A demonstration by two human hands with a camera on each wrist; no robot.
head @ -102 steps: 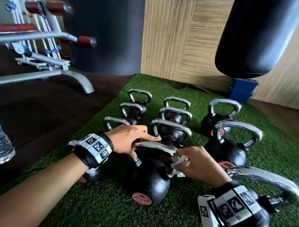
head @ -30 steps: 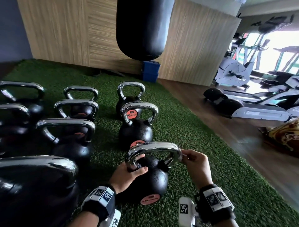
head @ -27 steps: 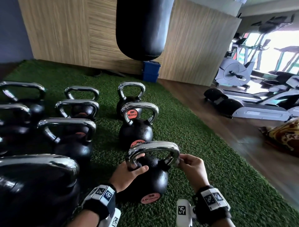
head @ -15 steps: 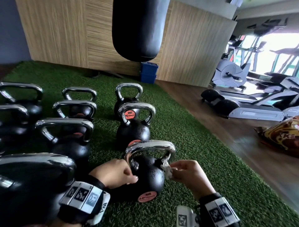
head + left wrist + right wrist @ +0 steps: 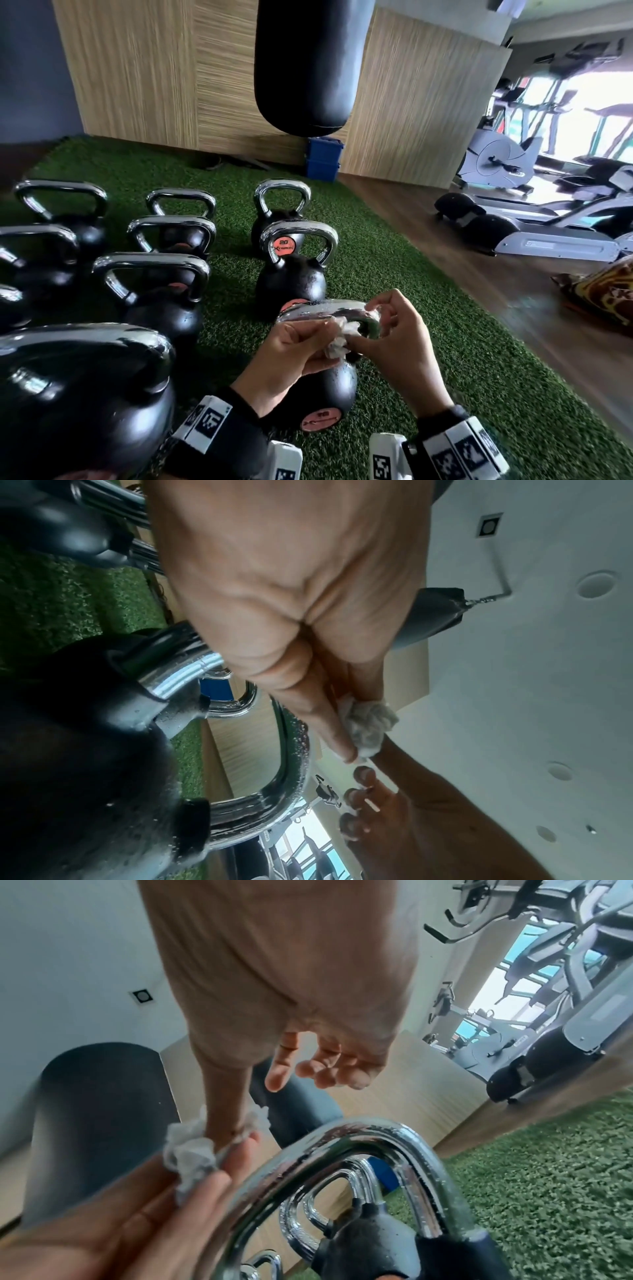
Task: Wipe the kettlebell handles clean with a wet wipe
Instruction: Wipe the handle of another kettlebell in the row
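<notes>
- Chrome handle (image 5: 329,310) of the nearest right-hand kettlebell (image 5: 322,383) shows droplets.
- Crumpled wet wipe (image 5: 337,342) sits just above it, pinched by left hand (image 5: 291,356) and right hand (image 5: 394,346).
- Judged mid-regrip; next, press wipe along the handle.

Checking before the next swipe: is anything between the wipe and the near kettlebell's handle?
Nothing visible. Both hands, left and right, pinch the wipe beside the handle, with open air between.

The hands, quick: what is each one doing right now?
Left hand: pinching the crumpled wet wipe.
Right hand: thumb also on the wipe, other fingers loose.
</notes>
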